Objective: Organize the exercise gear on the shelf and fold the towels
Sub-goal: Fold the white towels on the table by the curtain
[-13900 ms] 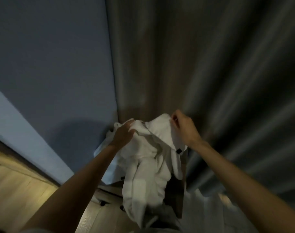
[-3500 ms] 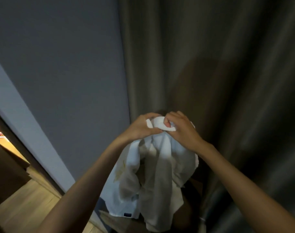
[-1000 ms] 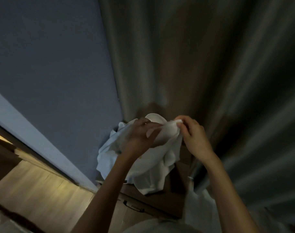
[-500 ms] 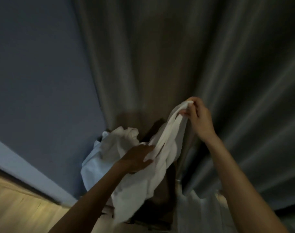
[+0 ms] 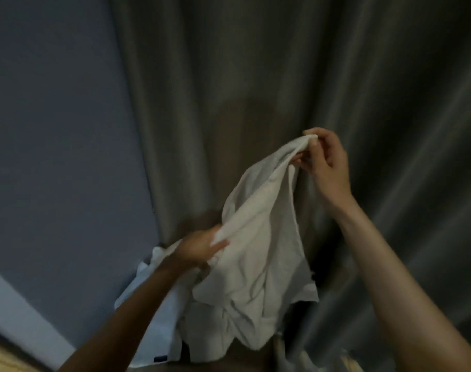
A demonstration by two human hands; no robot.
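Note:
A crumpled white towel [image 5: 258, 253] hangs in front of me, held up in the air. My right hand [image 5: 325, 162] pinches its top corner, raised high at the centre right. Lower down, my left hand [image 5: 199, 248] grips the towel's left edge. The cloth sags in folds between the two hands and below them. A second white cloth [image 5: 151, 312] with a small dark label lies behind my left forearm at the bottom, partly hidden.
Grey-brown curtains [image 5: 282, 89] fill the background close behind the towel. A grey-blue wall [image 5: 60, 130] stands at the left, with a pale skirting strip [image 5: 19, 318] and a bit of wooden floor [image 5: 3, 358] at the bottom left.
My right hand has lifted the towel corner higher and farther from my left hand, stretching the cloth out. My left hand stays low on the towel's edge.

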